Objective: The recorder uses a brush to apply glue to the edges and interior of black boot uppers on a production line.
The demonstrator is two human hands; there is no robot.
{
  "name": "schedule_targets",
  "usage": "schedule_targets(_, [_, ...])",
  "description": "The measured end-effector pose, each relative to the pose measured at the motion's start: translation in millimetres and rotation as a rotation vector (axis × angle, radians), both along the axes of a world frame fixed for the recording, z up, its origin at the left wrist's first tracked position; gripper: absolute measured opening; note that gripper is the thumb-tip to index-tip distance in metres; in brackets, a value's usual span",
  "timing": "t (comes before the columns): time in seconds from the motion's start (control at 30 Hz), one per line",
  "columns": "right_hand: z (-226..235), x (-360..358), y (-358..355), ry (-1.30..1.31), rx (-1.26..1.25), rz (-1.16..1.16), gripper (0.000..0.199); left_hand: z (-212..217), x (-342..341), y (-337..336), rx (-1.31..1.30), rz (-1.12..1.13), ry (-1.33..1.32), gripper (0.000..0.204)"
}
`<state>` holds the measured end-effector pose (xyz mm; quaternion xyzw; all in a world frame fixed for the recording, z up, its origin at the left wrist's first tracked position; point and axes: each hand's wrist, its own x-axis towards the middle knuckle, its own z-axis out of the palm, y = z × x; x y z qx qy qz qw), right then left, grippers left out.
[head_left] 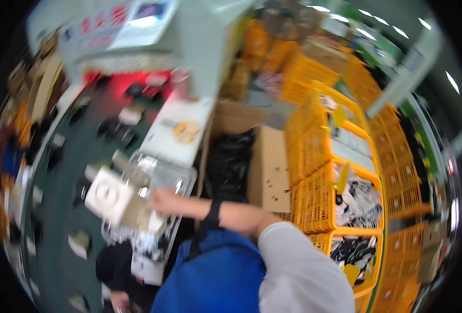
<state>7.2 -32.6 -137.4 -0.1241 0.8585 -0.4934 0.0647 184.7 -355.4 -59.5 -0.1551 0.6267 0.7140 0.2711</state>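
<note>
Item: white boxy part (pixel 107 194) with a round ring on its face, lying on the clear plastic tray (pixel 181 175) at the desk (pixel 181 130) edge. Long axis runs roughly from upper left to lower right; ring face turned up toward the camera.

Right hand (pixel 160 201): reaches across from the right, forearm level, touching the part's right end. The view is blurred; whether the fingers are spread or closed cannot be told.

Left hand (pixel 119 300): low at the frame edge, state unclear.

Surroundings: green conveyor belt (pixel 64 208) with small dark and white pieces to the left; black bag (pixel 231 161) in a cardboard box (pixel 267 167) just right of the tray; stacked yellow crates (pixel 319 172) beyond; blue bag (pixel 215 276) against the body below the forearm.
</note>
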Motion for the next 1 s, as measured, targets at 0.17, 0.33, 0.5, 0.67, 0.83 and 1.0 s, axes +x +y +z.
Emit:
schedule_targets(0.17, [60.4, -16.8, 25.9, -0.465, -0.565, -0.008, 0.034, -8.4, -29.0, 20.3, 0.427, -0.274, 0.176, 0.071])
schedule_targets(0.33, [100.2, -17.7, -0.6, -0.618, -0.962, 0.269, 0.031, 1.0, -27.6, 39.7, 0.493, -0.284, 0.147, 0.081])
schedule_targets(0.5, [144.1, 5.6, -39.6, -0.235, -0.648, 0.473, 0.015, -18.3, -22.5, 30.6, 0.535, -0.286, 0.19, 0.083])
schedule_targets(0.67, [145.7, 10.5, -48.4, 0.146, -0.414, 0.628, 0.015, -14.9, -21.5, 26.3, 0.513, -0.263, 0.183, 0.084])
schedule_targets(0.83, [137.6, 13.5, -42.9, 0.179, -0.352, 0.517, 0.014, -10.0, -20.7, 19.6, 0.427, -0.261, 0.157, 0.087])
schedule_targets(1.0, [137.7, 12.7, -58.5, 0.298, -0.265, 0.398, 0.016, 31.4, -35.6, 37.2, -0.114, -0.241, 0.551, 0.082])
